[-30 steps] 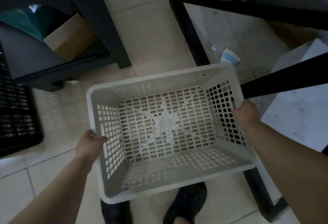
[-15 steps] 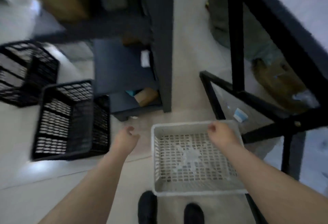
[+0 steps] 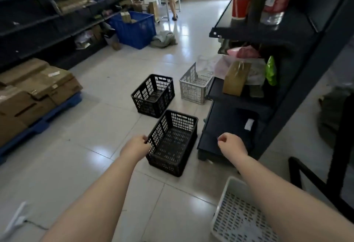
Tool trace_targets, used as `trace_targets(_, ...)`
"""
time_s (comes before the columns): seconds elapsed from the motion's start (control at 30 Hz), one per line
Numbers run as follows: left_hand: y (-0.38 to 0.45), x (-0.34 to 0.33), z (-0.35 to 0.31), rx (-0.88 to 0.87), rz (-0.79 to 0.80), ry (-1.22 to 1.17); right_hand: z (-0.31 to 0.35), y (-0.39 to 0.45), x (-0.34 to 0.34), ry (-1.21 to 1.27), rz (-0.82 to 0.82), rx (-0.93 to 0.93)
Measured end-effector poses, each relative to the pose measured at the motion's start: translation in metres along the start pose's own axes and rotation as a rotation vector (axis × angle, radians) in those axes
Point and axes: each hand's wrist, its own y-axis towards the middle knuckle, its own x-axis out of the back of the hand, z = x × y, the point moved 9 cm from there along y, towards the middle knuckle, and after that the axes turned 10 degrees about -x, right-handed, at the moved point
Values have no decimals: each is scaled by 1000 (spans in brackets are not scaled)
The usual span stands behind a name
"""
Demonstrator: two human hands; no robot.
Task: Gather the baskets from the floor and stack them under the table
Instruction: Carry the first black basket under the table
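Left hand reaches forward, fingers curled at the near left corner of the nearest black basket; contact looks likely, though whether they actually grip the rim cannot be told. Right hand hangs loosely curled in the air over the low black shelf, holding nothing. Second black basket sits just beyond the first; grey basket beside it (partly behind the shelf). White basket rests on the tiled floor at lower right, under the right forearm.

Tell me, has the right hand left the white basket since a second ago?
Yes. The right hand has let go of the white basket, which sits on the floor, and reaches forward, empty, in front of the black shelf.
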Motion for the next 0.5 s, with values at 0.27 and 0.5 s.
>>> trace_targets(0.27,36,116,124,-13,-44,102,139,-28,-107,-100,13,32)
trace_targets(0.5,103,182,191,-114,18,198,241,-27,-195,93,21,-22)
